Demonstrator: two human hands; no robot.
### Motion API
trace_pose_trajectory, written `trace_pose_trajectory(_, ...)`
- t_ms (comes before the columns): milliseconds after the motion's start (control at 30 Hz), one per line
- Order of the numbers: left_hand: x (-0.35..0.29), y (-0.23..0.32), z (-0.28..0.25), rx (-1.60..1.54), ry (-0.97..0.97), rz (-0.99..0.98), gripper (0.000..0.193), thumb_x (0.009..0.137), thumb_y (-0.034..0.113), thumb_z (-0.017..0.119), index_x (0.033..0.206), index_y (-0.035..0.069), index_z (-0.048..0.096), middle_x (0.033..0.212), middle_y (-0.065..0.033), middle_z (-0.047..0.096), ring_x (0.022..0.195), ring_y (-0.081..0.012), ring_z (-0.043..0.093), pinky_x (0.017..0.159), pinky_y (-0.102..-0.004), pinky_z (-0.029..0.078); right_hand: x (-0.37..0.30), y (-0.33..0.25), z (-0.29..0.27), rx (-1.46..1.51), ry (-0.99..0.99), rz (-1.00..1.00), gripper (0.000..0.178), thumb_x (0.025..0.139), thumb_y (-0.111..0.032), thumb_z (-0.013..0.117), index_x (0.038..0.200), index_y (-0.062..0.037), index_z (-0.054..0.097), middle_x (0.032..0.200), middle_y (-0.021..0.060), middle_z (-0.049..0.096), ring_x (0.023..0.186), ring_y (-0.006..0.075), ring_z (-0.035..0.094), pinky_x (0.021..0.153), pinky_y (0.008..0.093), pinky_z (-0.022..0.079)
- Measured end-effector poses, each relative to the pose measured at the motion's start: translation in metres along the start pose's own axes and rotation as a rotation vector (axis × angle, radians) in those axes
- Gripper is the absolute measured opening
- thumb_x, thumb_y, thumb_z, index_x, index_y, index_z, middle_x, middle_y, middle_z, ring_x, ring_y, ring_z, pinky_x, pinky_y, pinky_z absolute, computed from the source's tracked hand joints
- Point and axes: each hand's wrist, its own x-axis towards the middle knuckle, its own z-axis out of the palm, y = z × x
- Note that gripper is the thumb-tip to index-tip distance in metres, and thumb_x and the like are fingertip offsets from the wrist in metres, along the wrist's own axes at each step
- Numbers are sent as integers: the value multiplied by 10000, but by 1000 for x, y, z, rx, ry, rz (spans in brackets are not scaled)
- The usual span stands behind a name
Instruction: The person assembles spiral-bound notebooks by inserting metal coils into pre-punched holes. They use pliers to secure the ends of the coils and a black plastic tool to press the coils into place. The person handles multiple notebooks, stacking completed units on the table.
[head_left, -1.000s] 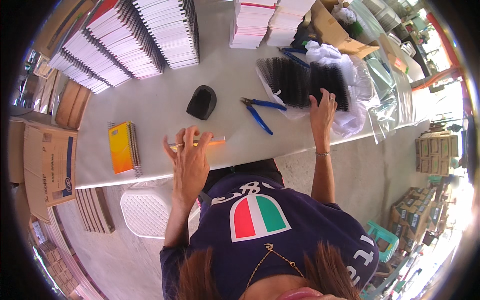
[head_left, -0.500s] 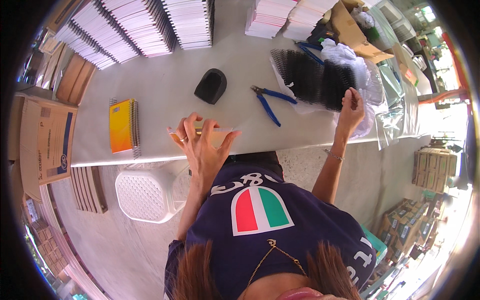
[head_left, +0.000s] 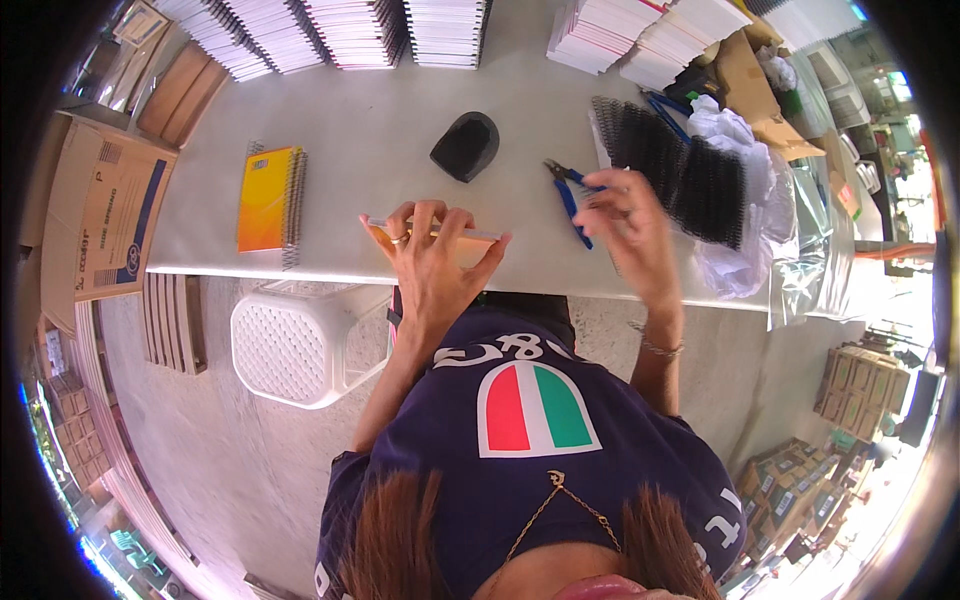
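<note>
My left hand (head_left: 430,262) is closed round a thin notebook (head_left: 484,237) with orange on its cover, held up at the table's front edge. Its pale paper edge faces up. My right hand (head_left: 635,225) is in the air just right of the blue-handled cutting pliers (head_left: 566,195), slightly blurred. Its fingers are bent together, with a faint thin dark line below them; what they pinch is unclear. To the right lie black spiral binding coils (head_left: 690,185) on white plastic. Ahead of my left hand sits a black rounded block (head_left: 466,147).
A yellow-orange spiral notebook (head_left: 268,200) lies at the left of the table (head_left: 350,130). Stacks of spiral-bound notebooks (head_left: 445,35) and paper blocks (head_left: 605,35) line the far side. A cardboard box (head_left: 105,215) and a white stool (head_left: 285,345) are at the left.
My right hand has left the black coils and moved left toward the pliers. My left hand still holds the notebook. The whole view has shifted a little.
</note>
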Motion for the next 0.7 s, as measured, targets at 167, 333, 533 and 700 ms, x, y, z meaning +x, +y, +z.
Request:
trace_pose_trajectory(167,4,1,-4,-24,-38,-12,314,655,341,860,802,162,649,1036,-12,536,1080,-279,462,1041,-606,221,2,15,41,-388,-124,-209,155,930,-138,629,1057,-49,634,909,83,678,840,216,644,807,338,438)
trace_pose_trajectory(333,6,1,-5,-30,-54,-27,303,660,371,817,839,185,658,1027,-4,523,1085,-259,471,980,-576,254,1,16,45,-452,-170,-230,132,916,-115,626,1036,-61,633,900,58,666,842,240,618,851,379,395)
trace_pose_trajectory(533,8,-2,-4,14,-89,-6,344,709,425,806,900,186,650,1011,4,520,1055,-236,471,946,-565,265,-7,15,51,-456,-131,-265,164,921,-78,616,1082,-54,634,959,70,666,900,220,619,932,364,391)
trace_pose_trajectory(700,9,-4,-6,59,-101,25,359,793,484,736,961,183,635,978,9,517,1028,-222,472,916,-566,274,-6,16,58,-598,-38,-347,161,943,-88,585,1098,-60,618,915,67,636,934,235,579,954,378,348)
